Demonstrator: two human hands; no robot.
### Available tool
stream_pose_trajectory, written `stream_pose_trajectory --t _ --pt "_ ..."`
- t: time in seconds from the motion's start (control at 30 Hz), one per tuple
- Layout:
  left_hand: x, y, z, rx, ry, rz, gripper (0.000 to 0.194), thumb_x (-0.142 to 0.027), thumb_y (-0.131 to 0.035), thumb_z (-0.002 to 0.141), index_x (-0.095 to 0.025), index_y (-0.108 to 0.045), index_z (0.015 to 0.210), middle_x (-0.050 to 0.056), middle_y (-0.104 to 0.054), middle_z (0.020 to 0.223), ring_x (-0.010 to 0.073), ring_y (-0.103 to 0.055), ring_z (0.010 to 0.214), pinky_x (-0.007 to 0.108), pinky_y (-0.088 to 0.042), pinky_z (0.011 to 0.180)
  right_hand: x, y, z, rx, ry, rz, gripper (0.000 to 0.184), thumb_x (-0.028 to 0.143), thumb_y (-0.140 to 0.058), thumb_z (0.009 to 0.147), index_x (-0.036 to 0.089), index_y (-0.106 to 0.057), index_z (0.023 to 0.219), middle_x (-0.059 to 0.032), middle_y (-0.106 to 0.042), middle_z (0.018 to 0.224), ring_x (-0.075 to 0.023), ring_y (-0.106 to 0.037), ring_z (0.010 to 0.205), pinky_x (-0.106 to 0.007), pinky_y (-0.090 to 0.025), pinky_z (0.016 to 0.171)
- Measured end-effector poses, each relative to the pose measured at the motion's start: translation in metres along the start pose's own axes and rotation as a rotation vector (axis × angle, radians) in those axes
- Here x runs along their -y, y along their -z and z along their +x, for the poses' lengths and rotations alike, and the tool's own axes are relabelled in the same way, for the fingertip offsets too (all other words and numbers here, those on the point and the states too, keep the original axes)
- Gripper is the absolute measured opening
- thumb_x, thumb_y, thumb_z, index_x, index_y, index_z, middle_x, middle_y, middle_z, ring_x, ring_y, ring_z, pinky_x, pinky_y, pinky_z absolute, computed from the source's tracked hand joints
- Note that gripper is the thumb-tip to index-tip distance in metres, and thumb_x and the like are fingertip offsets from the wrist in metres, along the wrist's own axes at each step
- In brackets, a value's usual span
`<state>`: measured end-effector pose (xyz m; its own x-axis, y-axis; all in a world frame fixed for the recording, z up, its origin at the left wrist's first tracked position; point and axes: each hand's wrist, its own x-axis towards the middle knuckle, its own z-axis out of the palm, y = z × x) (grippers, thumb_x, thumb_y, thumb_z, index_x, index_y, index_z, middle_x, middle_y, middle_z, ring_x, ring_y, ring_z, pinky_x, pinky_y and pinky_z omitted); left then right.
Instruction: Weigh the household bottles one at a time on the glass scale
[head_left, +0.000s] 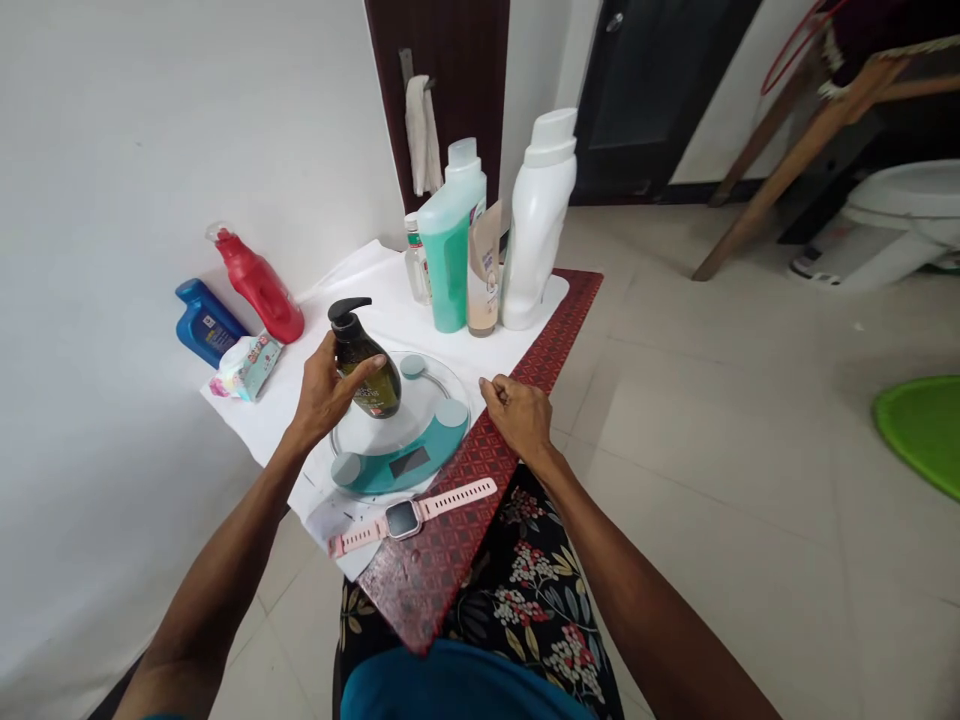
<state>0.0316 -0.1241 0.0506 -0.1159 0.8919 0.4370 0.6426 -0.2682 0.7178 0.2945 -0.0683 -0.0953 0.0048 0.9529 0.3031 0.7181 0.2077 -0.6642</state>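
My left hand [326, 392] is wrapped round a dark green pump bottle [365, 362] with a black pump head, holding it upright on or just above a round glass scale [405, 428] with teal pads. My right hand [517, 412] rests with curled fingers on the red patterned edge of the small table [555, 345], holding nothing that I can see. A pink smartwatch [409, 518] lies flat in front of the scale.
Behind the scale stand a teal bottle [450, 245], a tall white bottle [541, 225], a beige pouch [484, 270] and a small clear bottle [415, 262]. At the left lie a red bottle [259, 285], a blue bottle [206, 322] and a wipes pack [246, 366]. Tiled floor lies right.
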Motion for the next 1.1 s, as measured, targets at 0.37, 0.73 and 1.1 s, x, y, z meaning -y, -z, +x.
stream_pose_trajectory --t 0.37,0.73,1.1 --pt "0.026 0.008 -0.046 -0.276 0.099 -0.13 0.075 -0.075 -0.077 0.086 -0.025 -0.059 0.139 0.018 -0.064 0.147 0.0336 -0.068 0.128 0.048 -0.057 0.102 0.006 0.003 -0.001 0.011 0.011 -0.005 0.042 0.039 -0.057 0.105 0.022 -0.064 0.068 -0.004 -0.064 0.064 -0.0179 -0.052 0.064 -0.033 -0.023 0.066" --pt "0.034 -0.015 -0.066 -0.256 0.122 0.086 0.098 -0.061 -0.093 0.076 -0.021 -0.047 0.154 0.022 -0.055 0.157 0.0355 -0.062 0.139 0.051 -0.054 0.114 0.008 0.004 -0.004 0.033 0.026 -0.058 0.038 0.037 -0.054 0.107 0.019 -0.072 0.078 -0.0075 -0.07 0.075 -0.0194 -0.051 0.069 -0.034 -0.023 0.069" --pt "0.015 -0.036 -0.035 -0.309 0.198 0.307 0.075 -0.046 -0.097 0.061 -0.023 -0.054 0.118 0.012 -0.073 0.116 0.0366 -0.072 0.111 0.051 -0.06 0.098 0.014 0.008 -0.007 0.053 0.018 -0.133 0.039 0.037 -0.052 0.111 0.02 -0.081 0.092 -0.0103 -0.08 0.089 -0.0211 -0.061 0.076 -0.034 -0.024 0.069"
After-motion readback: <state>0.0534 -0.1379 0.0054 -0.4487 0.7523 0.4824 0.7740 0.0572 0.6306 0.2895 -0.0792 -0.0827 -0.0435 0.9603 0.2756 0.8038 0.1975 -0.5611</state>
